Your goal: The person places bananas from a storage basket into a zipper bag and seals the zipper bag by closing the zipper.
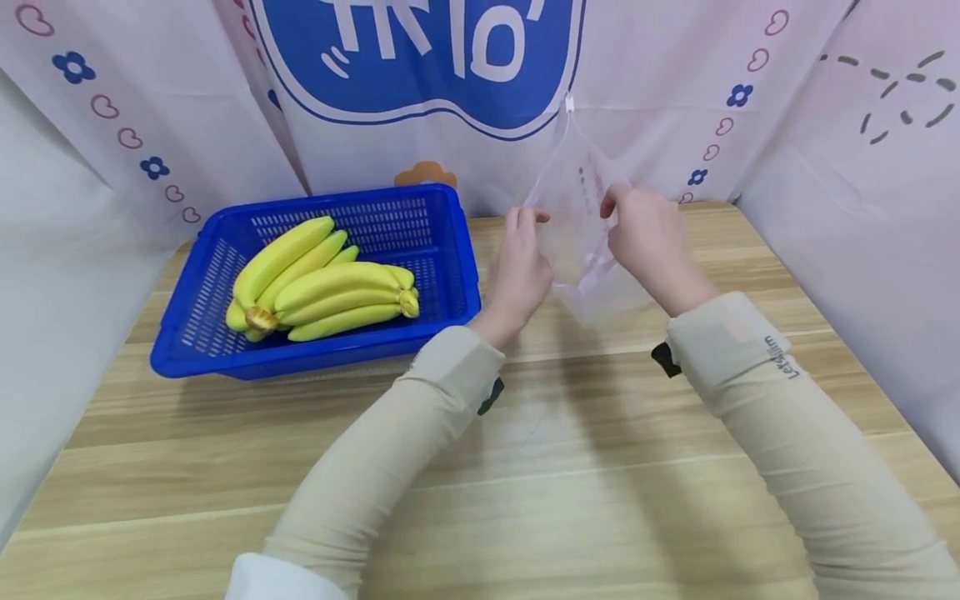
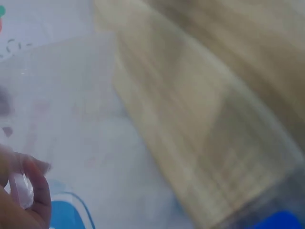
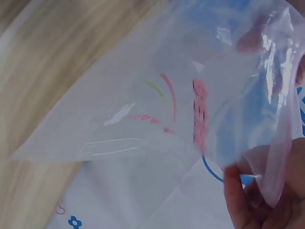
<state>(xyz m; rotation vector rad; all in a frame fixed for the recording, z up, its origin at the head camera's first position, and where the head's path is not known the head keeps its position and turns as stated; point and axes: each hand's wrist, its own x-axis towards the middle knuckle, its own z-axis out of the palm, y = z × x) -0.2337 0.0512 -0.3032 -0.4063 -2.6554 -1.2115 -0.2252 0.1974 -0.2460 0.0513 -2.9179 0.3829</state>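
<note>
A thin translucent plastic bag (image 1: 573, 196) hangs from a small white hook (image 1: 569, 103) on the backdrop, its mouth spread apart. My left hand (image 1: 521, 271) pinches the bag's left edge; in the left wrist view, curled fingers (image 2: 40, 191) hold a bit of the clear film. On the opposite edge, my right hand (image 1: 651, 237) grips the plastic, and the right wrist view shows a fold of the bag (image 3: 276, 167) between thumb and fingers. Pink and green printing marks the bag's side. The bag's lower end reaches down in front of the wooden table's back edge.
A blue plastic basket (image 1: 467, 250) stands left of the hands. Inside lie two bunches of yellow bananas, one bunch (image 1: 288, 258) leaning at the left and another bunch (image 1: 345, 300) in front. A printed white cloth (image 1: 645, 50) hangs behind the wooden table (image 1: 525, 500).
</note>
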